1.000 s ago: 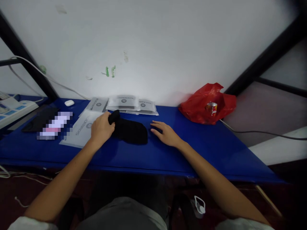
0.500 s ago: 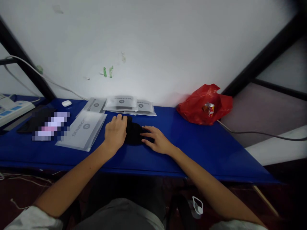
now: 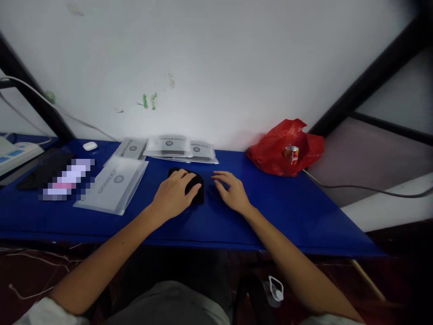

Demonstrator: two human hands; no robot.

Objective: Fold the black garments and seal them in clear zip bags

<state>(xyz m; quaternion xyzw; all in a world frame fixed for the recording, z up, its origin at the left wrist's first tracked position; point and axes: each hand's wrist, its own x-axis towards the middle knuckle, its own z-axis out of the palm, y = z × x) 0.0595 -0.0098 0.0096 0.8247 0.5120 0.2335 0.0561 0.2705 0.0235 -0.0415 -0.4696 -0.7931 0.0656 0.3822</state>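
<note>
A small folded black cloth item [image 3: 200,196] lies on the blue table [image 3: 277,212]; its exact kind does not show. My left hand [image 3: 173,193] rests across its top and left side with fingers stretched out and thumb apart, hiding much of it. Just to the right, my right hand [image 3: 233,193] hovers at the tabletop, clear of the cloth, fingers parted and holding nothing. Left of my left hand is a frosted zip bag [image 3: 118,185] with printed lettering.
Several more frosted bags [image 3: 169,146] lie along the wall. A red plastic bag [image 3: 284,149] sits at the back right. Farther left are a white earbud case [image 3: 89,146], a phone with a blurred screen [image 3: 67,179] and a white power strip [image 3: 20,155]. A cable runs off right.
My left hand has turned and slid rightward to lie over the black cloth. My right hand has come off its right edge and moved slightly right.
</note>
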